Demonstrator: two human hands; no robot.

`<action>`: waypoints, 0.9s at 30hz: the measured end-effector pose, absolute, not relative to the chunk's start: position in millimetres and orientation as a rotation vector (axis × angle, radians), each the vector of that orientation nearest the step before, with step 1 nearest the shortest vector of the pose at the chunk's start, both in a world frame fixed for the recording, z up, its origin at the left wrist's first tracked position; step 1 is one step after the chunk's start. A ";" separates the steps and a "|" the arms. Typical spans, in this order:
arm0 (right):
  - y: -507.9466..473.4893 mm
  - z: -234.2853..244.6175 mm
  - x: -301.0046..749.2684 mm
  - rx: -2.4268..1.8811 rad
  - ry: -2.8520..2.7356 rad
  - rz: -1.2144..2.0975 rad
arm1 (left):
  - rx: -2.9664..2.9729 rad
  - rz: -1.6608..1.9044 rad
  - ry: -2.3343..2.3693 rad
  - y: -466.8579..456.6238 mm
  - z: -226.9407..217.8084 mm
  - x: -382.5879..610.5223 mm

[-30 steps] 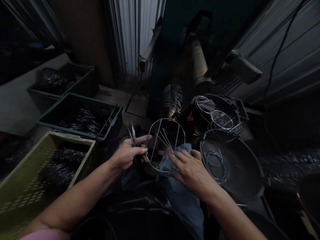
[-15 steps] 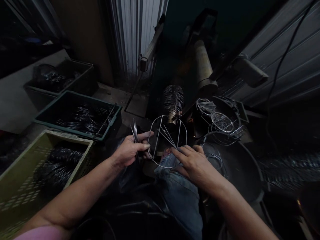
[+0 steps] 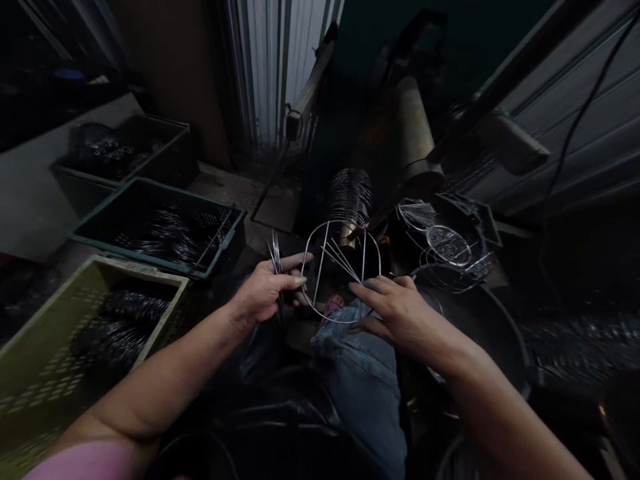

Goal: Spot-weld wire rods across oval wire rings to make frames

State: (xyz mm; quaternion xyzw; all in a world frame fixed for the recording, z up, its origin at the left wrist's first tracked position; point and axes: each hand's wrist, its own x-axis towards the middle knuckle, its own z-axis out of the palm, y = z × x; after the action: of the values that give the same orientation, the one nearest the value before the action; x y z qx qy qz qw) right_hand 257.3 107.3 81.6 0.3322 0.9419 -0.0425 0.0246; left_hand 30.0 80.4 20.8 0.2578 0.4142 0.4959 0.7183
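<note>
Between two bare hands, just beyond a denim-covered knee (image 3: 357,373): a round wire ring (image 3: 336,322). Grips the ring's left edge between thumb and fingers of the left hand (image 3: 273,283), with a bundle of curved wires (image 3: 277,257) hooked over the same hand. Pinches a fan of thin rods (image 3: 343,262) in the closed fingers of the right hand (image 3: 400,310), beside the ring's right edge; cannot tell whether touching it. Looks only partway along: already has two crossbars (image 3: 321,263) spanning the ring, one near each side, but shows the thin rods slanting between, apparently loose. Too dim to judge the joints at the rim. Farther off, a stack of dark wire rings (image 3: 351,190) straight ahead, a heap of wire parts (image 3: 449,247) at right, and coiled wire in a yellow crate (image 3: 35,313) at left. Cannot tell finished pieces from raw.
</note>
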 end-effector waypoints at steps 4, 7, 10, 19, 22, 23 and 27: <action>105.5 84.7 258.5 1.039 2.953 -0.147 | 0.522 1.111 0.887 80.3 21.4 30.9; 97.6 94.8 264.5 1.016 3.011 -0.110 | 0.485 1.131 0.843 78.7 21.2 30.7; 90.0 108.7 261.4 1.000 3.109 -0.091 | 0.414 1.138 0.840 75.1 15.9 29.7; 137.8 89.4 148.9 0.547 2.989 0.218 | 0.137 1.077 0.728 49.0 -19.3 37.6; 143.0 91.8 141.1 0.493 2.929 0.212 | 0.136 1.073 0.655 38.8 -19.4 32.8; 140.0 94.5 145.5 0.535 2.945 0.205 | 0.145 1.084 0.640 36.6 -18.3 29.6; 116.2 92.0 184.2 1.269 3.040 -0.263 | 0.233 1.159 0.637 34.7 -11.8 16.6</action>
State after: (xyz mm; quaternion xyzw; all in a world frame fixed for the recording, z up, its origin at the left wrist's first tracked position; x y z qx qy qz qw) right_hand 184.2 116.2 92.0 0.3827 0.9169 -0.0793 -0.0816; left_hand 16.6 34.7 -11.8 0.1080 0.2949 0.5371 0.7829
